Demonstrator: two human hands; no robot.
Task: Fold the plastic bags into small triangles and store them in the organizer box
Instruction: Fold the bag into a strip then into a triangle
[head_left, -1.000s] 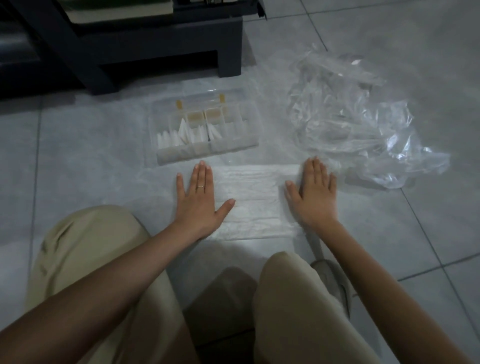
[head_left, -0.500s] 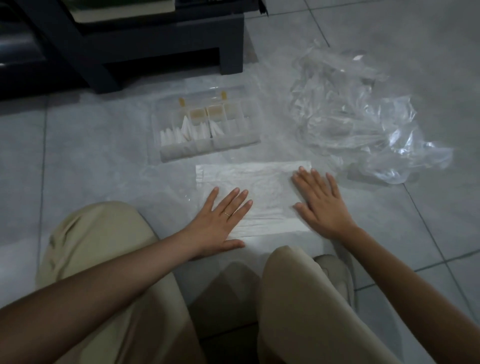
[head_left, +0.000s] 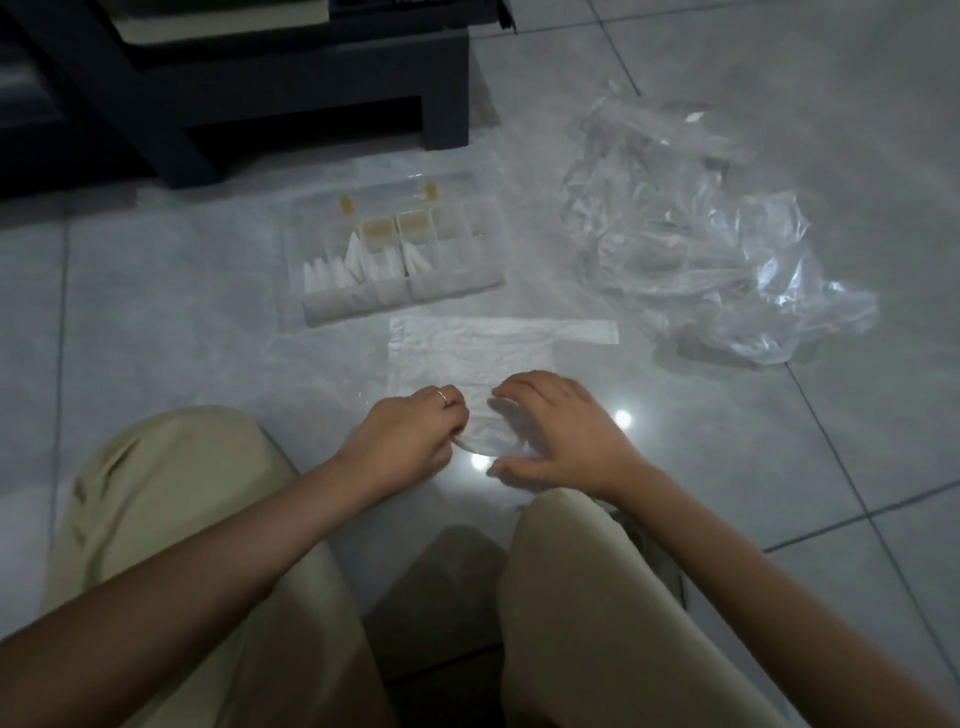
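A clear plastic bag (head_left: 483, 353) lies flattened on the floor tiles in front of my knees. My left hand (head_left: 410, 441), with a ring on one finger, pinches the bag's near edge and lifts it a little. My right hand (head_left: 556, 431) curls its fingers over the same near edge just to the right. Beyond the bag stands the clear organizer box (head_left: 395, 254) with its lid open; several white folded triangles (head_left: 358, 265) stand in its left compartments.
A heap of crumpled clear plastic bags (head_left: 701, 249) lies on the floor at the right. A dark low shelf unit (head_left: 291, 88) stands behind the box. My knees in beige trousers (head_left: 171, 519) fill the foreground.
Both hands slid from the sides of the flat bag back to its near edge and came together. Their fingers went from flat to curled, and the near edge now lifts.
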